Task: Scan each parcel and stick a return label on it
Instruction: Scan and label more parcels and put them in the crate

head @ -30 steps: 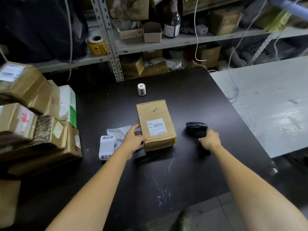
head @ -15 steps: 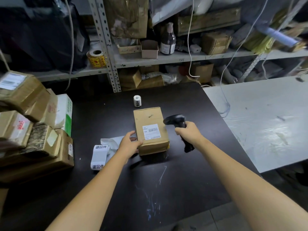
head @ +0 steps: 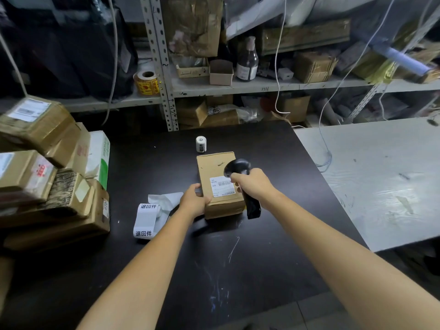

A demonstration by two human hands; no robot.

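Observation:
A brown cardboard parcel (head: 215, 170) lies flat in the middle of the dark table (head: 214, 258), with a white shipping label (head: 222, 186) on top. My left hand (head: 194, 201) grips its near left corner. My right hand (head: 253, 184) holds a black barcode scanner (head: 238, 166) by the handle, its head hovering over the parcel just above the shipping label. A strip of white return labels (head: 146, 220) with printed characters lies on the table left of my left hand. A small label roll (head: 201, 144) stands behind the parcel.
A stack of cardboard parcels (head: 47, 175) fills the table's left side. A lighter table (head: 381, 175) adjoins on the right. Metal shelving (head: 164, 67) behind holds boxes, a bottle (head: 247, 60) and a yellow tape roll (head: 147, 82). White cables (head: 277, 67) hang down at the back.
My right hand lifted the scanner from the table right of the parcel and brought it left, over the parcel's label. My left hand stayed on the parcel's corner.

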